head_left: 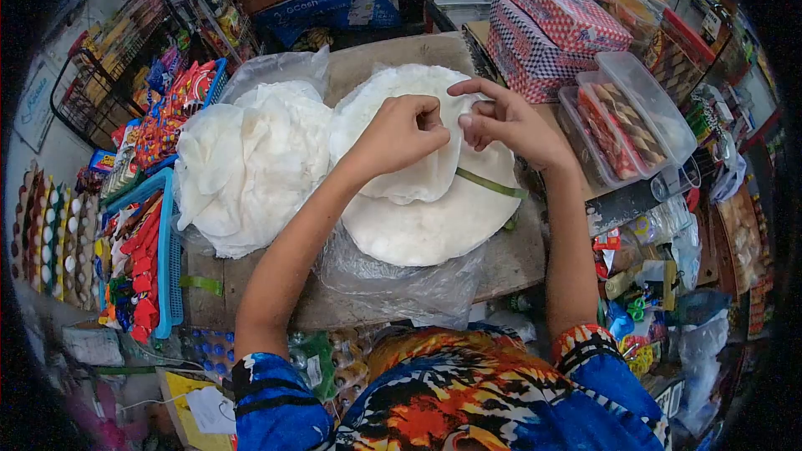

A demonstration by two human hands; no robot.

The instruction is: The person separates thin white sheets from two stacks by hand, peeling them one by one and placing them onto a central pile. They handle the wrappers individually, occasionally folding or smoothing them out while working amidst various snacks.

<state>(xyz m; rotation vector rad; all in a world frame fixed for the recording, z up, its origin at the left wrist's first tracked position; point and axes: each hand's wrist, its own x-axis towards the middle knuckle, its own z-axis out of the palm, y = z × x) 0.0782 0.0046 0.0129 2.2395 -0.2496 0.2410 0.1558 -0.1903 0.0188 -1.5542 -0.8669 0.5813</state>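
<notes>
White, thin round wrapper sheets (418, 234) stacked under both hands. Left hand (411, 132) curled over upper sheets, fingers drawn toward thumb; pinch on any edge cannot be told. Right hand (508, 124) just beside, fingers loosely spread, thumb apart. Upper sheets' ragged edge lies across stack; green strip (489, 184) reaches stack's right edge. Crumpled wrapper pile (251, 167) meets left edge, clear plastic (393, 284) under near edge. Wooden tabletop (522, 259) shows between stack and right forearm, room there narrow; blue basket (175, 250) bounds left, checkered boxes (560, 12) far right.
</notes>
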